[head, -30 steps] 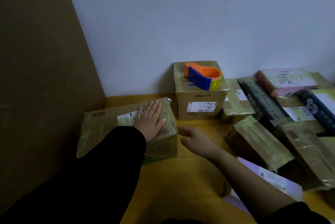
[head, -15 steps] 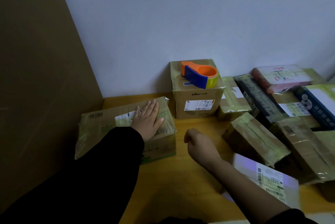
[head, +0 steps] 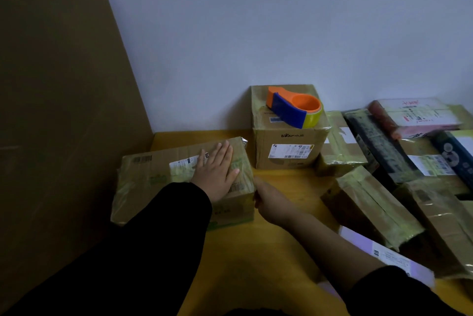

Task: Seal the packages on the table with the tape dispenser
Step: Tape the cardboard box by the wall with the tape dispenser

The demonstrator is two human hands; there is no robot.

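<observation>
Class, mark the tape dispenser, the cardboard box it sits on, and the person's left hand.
tape dispenser (head: 288,111), head view, blue side panel.
cardboard box (head: 290,151), head view, white label on its front face.
left hand (head: 217,171), head view, back of the hand.

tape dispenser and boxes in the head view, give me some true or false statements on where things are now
The tape dispenser sits on top of the square carton by the wall. True.
The left hand lies flat on the wide box. True.
The right hand holds the tape dispenser. False: it is at the wide box's right end.
The wide box is stacked on the square carton. False: it rests on the table, left of it.
</observation>
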